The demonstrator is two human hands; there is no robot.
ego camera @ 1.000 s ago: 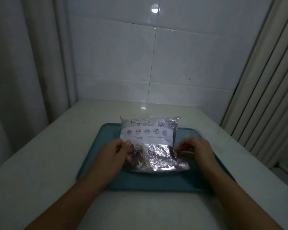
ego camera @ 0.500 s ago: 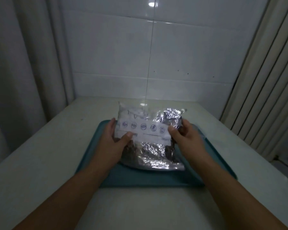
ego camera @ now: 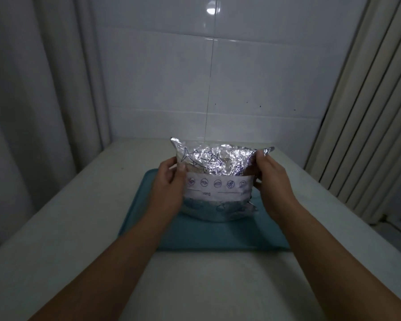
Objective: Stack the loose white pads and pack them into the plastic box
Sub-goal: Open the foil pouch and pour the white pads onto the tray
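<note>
Holding foil bag (ego camera: pixel 215 172) over tray (ego camera: pixel 218 237)

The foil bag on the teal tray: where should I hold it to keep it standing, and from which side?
Judging by its pose, take the foil bag by its two upper side edges, coming in from left and right. It stands upright on the teal tray, wide and flat-faced, with a soft crinkled top. The left hand and right hand already grip there.

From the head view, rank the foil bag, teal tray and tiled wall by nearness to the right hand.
1. foil bag: gripped at its right edge by the right hand.
2. teal tray: on the table beneath the hand.
3. tiled wall: at the far end of the table.
</note>
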